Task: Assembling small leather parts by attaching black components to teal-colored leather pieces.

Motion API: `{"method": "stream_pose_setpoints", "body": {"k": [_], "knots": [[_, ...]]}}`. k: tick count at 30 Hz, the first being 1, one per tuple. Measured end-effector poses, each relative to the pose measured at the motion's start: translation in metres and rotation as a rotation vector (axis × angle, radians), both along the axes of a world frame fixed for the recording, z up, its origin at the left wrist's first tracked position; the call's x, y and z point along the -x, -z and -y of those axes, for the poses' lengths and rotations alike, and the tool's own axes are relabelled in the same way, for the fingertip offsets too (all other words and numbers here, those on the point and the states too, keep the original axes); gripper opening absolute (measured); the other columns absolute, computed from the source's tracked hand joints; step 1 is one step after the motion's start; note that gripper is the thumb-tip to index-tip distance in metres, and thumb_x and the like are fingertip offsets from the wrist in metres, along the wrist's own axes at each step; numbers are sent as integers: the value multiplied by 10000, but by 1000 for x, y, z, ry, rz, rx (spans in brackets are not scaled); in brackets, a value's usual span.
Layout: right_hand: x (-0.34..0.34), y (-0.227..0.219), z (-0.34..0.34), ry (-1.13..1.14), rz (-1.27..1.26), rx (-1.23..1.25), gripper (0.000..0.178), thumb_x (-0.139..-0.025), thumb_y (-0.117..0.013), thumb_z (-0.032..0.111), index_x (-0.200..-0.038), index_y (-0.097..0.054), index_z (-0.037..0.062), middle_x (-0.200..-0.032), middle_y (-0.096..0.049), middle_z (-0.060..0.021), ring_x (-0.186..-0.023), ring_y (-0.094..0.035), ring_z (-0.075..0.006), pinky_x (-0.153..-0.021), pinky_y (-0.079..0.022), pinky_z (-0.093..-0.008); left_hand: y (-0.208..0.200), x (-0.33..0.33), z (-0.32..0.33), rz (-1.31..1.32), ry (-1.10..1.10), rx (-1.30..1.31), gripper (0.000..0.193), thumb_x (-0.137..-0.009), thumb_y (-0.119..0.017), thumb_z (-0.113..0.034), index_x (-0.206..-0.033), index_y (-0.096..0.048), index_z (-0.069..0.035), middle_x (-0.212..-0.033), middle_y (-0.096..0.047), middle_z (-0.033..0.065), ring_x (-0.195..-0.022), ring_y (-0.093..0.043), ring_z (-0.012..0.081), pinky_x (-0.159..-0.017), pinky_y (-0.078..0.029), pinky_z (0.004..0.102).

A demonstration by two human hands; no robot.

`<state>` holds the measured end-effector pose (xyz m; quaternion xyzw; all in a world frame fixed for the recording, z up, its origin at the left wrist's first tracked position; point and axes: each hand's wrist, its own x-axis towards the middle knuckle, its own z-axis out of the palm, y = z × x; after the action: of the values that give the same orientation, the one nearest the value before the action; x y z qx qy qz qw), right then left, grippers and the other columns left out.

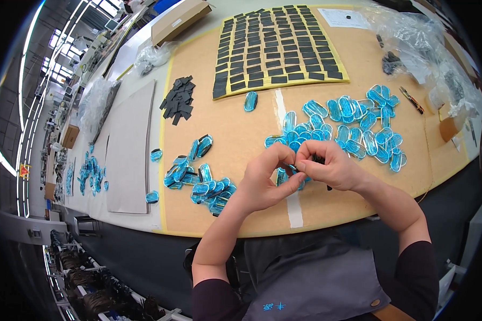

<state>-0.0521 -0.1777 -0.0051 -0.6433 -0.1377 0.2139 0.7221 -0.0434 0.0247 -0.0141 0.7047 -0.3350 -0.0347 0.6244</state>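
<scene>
Both hands were held together just above the near edge of the desk [359, 211]. The left hand [262, 179] was curled, its fingertips pinched on a blue oval piece [288, 175], and the right hand [329, 167] was closed on the same piece from the other side, with something small and black [319, 159] showing at its fingers; whether that was a pad being pressed on could not be told.

Left of the hands, near the front edge, a heap of blue pieces with dark faces [198, 179] was seen; these were judged to be finished. Behind and right of the hands a larger spread of clear blue pieces [353, 128] was laid out, judged to be untouched. By that count, less than half of the work appeared done.

Further back, toward the left edge of the tan mat, a small pile of loose black pads [178, 99] was lying. At the far edge a yellow sheet [338, 77] was set, covered with rows of black pads [276, 45], most of them in place. A cardboard box [179, 20] and crumpled plastic bags [412, 32] were lying at the far corners.
</scene>
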Motion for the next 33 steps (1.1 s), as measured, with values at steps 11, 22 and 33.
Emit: {"method": "stream_pose_setpoints", "body": {"k": [11, 22, 33], "knots": [[0, 8, -6, 218, 200, 175, 126, -935, -598, 122, -855, -600, 24, -714, -571, 29, -621, -493, -31, -531, -402, -215, 6, 1, 7, 407, -154, -221, 392, -711, -744, 85, -980, -490, -45, -968, -574, 133, -853, -622, 250, -737, -519, 317], [2, 5, -10, 187, -584, -537, 170, -990, -487, 232, -848, -512, 142, -658, -376, 94, -490, -315, -21, -455, -221, -212, 10, -4, 6, 685, -80, -3, 398, -690, -707, 119, -908, -430, -66, -911, -543, 132, -874, -643, 316, -710, -546, 384], [-10, -2, 8, 80, -447, -409, 227, -978, -475, 236, -786, -511, 120, -649, -412, 45, -476, -347, -43, -440, -251, -228, 12, -7, 10, 647, -101, -24, 319, -784, -669, 98, -965, -450, -47, -951, -570, 137, -861, -633, 283, -741, -532, 347]]}}
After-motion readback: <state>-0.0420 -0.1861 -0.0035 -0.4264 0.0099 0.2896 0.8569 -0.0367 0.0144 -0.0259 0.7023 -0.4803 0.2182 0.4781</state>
